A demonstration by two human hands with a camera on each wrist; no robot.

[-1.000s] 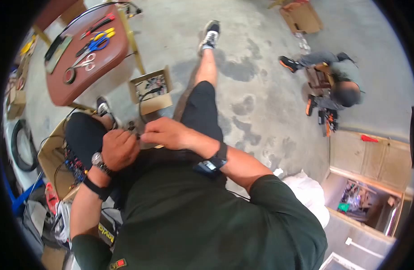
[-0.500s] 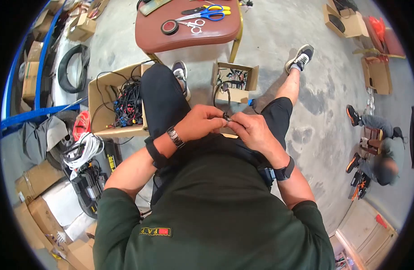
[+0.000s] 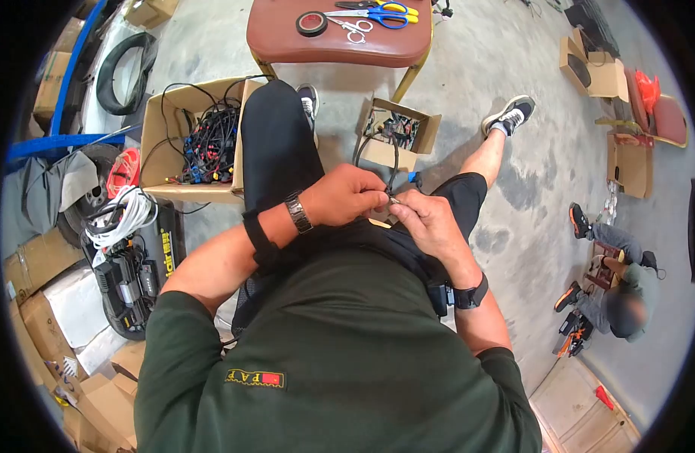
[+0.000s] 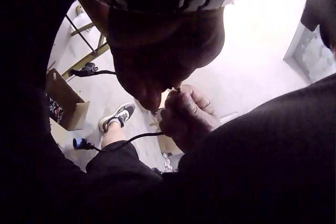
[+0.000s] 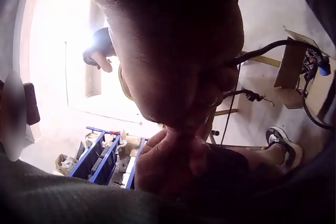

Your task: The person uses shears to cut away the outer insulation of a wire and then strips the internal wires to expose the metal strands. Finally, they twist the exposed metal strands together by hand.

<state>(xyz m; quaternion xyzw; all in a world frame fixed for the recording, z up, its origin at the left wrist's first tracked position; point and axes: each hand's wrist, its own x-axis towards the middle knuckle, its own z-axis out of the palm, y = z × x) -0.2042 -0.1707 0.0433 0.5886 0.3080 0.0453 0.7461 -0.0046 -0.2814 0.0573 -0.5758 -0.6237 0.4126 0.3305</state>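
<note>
In front of the lap, my left hand (image 3: pixel 349 195) and right hand (image 3: pixel 432 220) meet at the fingertips. Both pinch a small part of a black cable (image 3: pixel 395 157); the fingers largely hide that part. One branch of the cable rises from the hands toward the small carton. Another, in the left wrist view, runs out past the right hand (image 4: pixel 186 116) to a blue connector (image 4: pixel 83 143). A dark connector (image 4: pixel 88 70) hangs on a cable beyond the left hand (image 4: pixel 163 50).
A small open carton (image 3: pixel 389 157) of connectors sits between the feet. At the left knee stands a larger carton (image 3: pixel 157 143) of tangled cables. A brown stool (image 3: pixel 332 49) ahead bears scissors (image 3: pixel 389 15) and black tape (image 3: pixel 312 23). Another person (image 3: pixel 627 302) sits at right.
The head view has swung left, so the scene shifts right across it. The hands, partly apart in the oldest view, now meet at the fingertips on the cable.
</note>
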